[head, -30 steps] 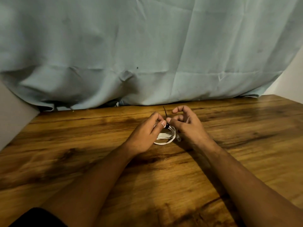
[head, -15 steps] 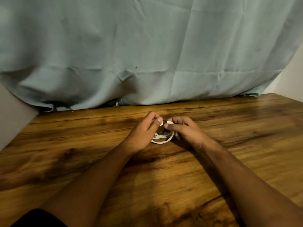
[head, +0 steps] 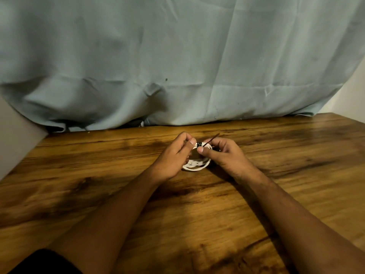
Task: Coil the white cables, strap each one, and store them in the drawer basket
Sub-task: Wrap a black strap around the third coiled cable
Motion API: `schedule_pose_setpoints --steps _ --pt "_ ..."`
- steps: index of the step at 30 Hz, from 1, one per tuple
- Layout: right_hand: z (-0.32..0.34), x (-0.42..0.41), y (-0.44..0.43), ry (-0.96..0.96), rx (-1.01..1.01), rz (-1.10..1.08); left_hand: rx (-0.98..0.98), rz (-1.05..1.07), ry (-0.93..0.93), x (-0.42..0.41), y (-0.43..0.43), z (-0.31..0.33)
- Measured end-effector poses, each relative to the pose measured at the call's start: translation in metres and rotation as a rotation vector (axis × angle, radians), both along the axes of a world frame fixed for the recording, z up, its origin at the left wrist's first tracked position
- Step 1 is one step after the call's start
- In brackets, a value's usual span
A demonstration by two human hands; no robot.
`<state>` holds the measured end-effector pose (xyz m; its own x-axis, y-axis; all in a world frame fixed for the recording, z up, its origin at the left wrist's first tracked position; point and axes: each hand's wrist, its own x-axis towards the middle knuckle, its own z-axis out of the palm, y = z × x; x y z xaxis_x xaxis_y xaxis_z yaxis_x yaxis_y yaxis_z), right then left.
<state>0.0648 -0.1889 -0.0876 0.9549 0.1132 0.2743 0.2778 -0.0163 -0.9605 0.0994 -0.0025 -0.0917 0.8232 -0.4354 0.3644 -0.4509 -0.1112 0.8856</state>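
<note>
A small coil of white cable (head: pixel 194 165) lies on the wooden table (head: pixel 98 175) between my two hands. A thin black strap (head: pixel 199 143) is wrapped over the coil's far side, and its loose tail sticks up and to the right. My left hand (head: pixel 173 157) pinches the coil at the strap with thumb and forefinger. The strap's tail is pinched in the thumb and fingers of my right hand (head: pixel 223 155). Both hands hide much of the coil. No drawer or basket is in view.
A pale blue-green cloth (head: pixel 177 56) hangs across the back of the table. Light walls stand at the left (head: pixel 15 139) and at the far right. Bare wood shows around the hands on both sides and in front.
The strap's tail pointed up a second ago, then was hidden under my fingers. Now it sticks out up and to the right, held by my right hand. Both hands stayed over the coil.
</note>
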Motion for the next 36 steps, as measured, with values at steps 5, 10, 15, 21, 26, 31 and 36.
schedule_pose_setpoints --steps 5,10,15,21,26,31,36 --pt "0.004 0.005 -0.002 -0.171 0.054 -0.168 0.082 0.032 -0.158 -0.001 0.001 -0.002" --pt "0.003 0.006 -0.01 -0.217 -0.075 -0.171 0.287 0.174 -0.429 0.001 0.004 -0.005" --pt "-0.003 0.009 -0.014 -0.233 -0.232 -0.104 0.39 0.183 -0.458 0.013 0.01 -0.011" --pt "-0.006 0.006 -0.012 -0.16 -0.109 -0.144 0.497 0.232 -0.47 0.014 0.01 -0.011" --pt "-0.004 0.003 -0.008 -0.017 0.02 -0.113 0.415 0.236 -0.413 0.011 0.013 -0.008" --pt "-0.002 0.001 -0.008 0.063 0.103 -0.029 0.338 0.192 -0.359 0.015 0.013 -0.008" --pt "0.001 0.001 -0.005 0.107 0.269 -0.053 0.214 0.127 -0.241 0.019 0.012 -0.009"
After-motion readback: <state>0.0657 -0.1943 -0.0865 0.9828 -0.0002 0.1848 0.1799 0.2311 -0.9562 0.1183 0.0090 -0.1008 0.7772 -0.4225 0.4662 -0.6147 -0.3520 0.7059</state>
